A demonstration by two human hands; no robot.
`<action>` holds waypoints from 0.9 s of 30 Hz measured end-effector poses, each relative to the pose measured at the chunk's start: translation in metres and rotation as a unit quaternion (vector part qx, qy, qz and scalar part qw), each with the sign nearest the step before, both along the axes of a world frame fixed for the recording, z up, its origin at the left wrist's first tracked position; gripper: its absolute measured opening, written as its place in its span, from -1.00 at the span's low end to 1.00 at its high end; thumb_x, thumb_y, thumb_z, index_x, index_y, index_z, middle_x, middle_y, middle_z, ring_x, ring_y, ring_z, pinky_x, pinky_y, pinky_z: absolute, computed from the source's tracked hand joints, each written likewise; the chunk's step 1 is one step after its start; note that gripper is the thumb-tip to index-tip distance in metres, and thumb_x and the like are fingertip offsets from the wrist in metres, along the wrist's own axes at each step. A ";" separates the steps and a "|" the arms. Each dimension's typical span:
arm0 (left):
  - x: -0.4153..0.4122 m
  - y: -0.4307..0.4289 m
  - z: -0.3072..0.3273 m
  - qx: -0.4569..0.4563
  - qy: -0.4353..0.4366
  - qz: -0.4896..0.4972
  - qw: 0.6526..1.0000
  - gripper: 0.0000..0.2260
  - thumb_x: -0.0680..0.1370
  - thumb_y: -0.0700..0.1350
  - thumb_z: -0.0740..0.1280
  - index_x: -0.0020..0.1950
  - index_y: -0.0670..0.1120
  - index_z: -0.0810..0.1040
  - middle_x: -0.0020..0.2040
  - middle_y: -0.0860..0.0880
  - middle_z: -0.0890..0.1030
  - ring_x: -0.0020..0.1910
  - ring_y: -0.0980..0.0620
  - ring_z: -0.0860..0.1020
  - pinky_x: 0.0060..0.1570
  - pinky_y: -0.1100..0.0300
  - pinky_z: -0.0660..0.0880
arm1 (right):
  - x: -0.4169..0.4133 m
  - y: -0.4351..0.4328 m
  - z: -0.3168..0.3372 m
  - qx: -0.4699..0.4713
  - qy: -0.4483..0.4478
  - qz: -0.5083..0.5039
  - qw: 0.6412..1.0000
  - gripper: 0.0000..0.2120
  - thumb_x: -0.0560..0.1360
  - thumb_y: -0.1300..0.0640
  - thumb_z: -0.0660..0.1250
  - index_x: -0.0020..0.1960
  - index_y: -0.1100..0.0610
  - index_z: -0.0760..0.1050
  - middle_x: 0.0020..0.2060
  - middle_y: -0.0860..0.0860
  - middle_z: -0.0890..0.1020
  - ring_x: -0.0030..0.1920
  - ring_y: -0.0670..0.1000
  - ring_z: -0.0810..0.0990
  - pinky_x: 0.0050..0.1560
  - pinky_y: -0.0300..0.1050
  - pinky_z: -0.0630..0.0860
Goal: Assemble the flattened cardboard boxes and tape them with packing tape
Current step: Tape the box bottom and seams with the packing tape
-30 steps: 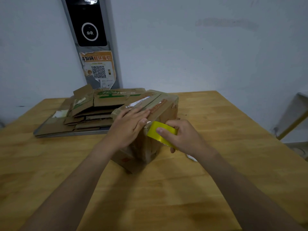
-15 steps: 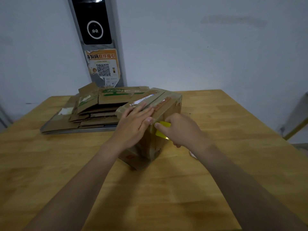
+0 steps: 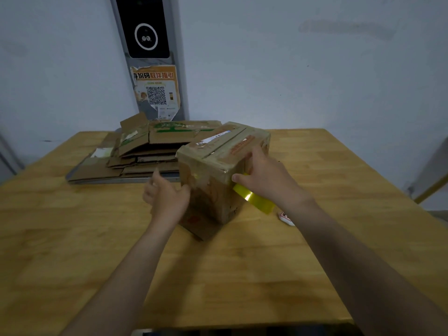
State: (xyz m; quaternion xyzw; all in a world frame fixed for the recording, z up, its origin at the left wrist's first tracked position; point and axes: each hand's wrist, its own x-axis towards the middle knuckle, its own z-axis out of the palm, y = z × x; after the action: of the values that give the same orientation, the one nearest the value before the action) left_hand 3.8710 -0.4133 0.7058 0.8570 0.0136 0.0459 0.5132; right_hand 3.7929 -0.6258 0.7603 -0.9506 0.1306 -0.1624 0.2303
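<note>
— Where is the cardboard box (image 3: pixel 219 163), and what's in it?

— It stands assembled on the wooden table (image 3: pixel 218 282), one corner turned toward the camera. Its top flaps are shut and meet at a seam, so the inside is hidden. Glossy clear film wraps its near top edge, wrinkled and catching light. The cardboard is brown, worn and scuffed, with a white label on top.

— And the hands?

— The left hand (image 3: pixel 167 198) is at the box's left side, blurred, fingers loosely bent and clasping nothing, thumb at the box's near face. The right hand (image 3: pixel 268 181) is against the box's right side and grips the yellow tape roll (image 3: pixel 253 198), thumb laid over the roll's upper edge. The roll is a shiny band, touching the box's right face.

— What else lies round the box?

— Behind it and to its left is a stack of flattened boxes (image 3: pixel 135 154): flat brown sheets, ragged flaps, some green print. Just right of the box, beyond the roll, lies a small white object (image 3: pixel 287 218), too small to identify. On the wall behind the box hangs a grey panel with a black device (image 3: pixel 145 27), and a torn QR poster (image 3: pixel 156 90) below that.
</note>
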 end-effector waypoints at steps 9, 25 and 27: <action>-0.014 0.010 -0.004 -0.317 0.269 -0.032 0.909 -0.61 0.58 -0.21 0.45 0.30 -0.17 0.35 0.03 -0.20 0.56 0.02 -0.18 0.65 -0.05 -0.02 0.67 | 0.015 -0.003 0.020 -0.086 -0.018 0.139 0.986 -0.49 0.43 -0.05 0.56 0.36 -0.09 0.58 0.32 -0.02 0.56 0.40 0.03 0.42 0.44 -0.09 0.30; -0.024 -0.025 0.016 0.039 -0.012 -0.052 0.998 -0.84 0.48 -0.12 0.49 -0.05 0.11 0.58 -0.19 0.05 0.71 -0.25 0.01 0.70 -0.16 0.03 0.69 | 0.007 -0.014 0.029 -0.109 -0.065 0.107 0.986 -0.36 0.54 -0.07 0.43 0.55 -0.18 0.26 0.23 0.06 0.49 0.29 0.20 0.43 0.30 0.07 0.34; -0.020 -0.020 0.038 0.033 -0.076 -0.050 0.995 -0.86 0.48 -0.14 0.48 -0.05 0.10 0.67 -0.24 0.15 0.68 -0.29 0.10 0.68 -0.24 0.03 0.67 | -0.001 -0.018 0.041 -0.106 -0.120 0.104 0.982 -0.40 0.54 -0.02 0.43 0.53 -0.18 0.32 0.14 0.01 0.50 0.24 0.14 0.48 0.28 0.04 0.38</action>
State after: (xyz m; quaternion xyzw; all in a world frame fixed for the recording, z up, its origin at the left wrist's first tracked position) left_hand 3.8508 -0.4332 0.7442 0.8672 -0.0699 0.0860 0.4855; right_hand 3.7923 -0.6438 0.8011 -0.9515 -0.0150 -0.2634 0.1582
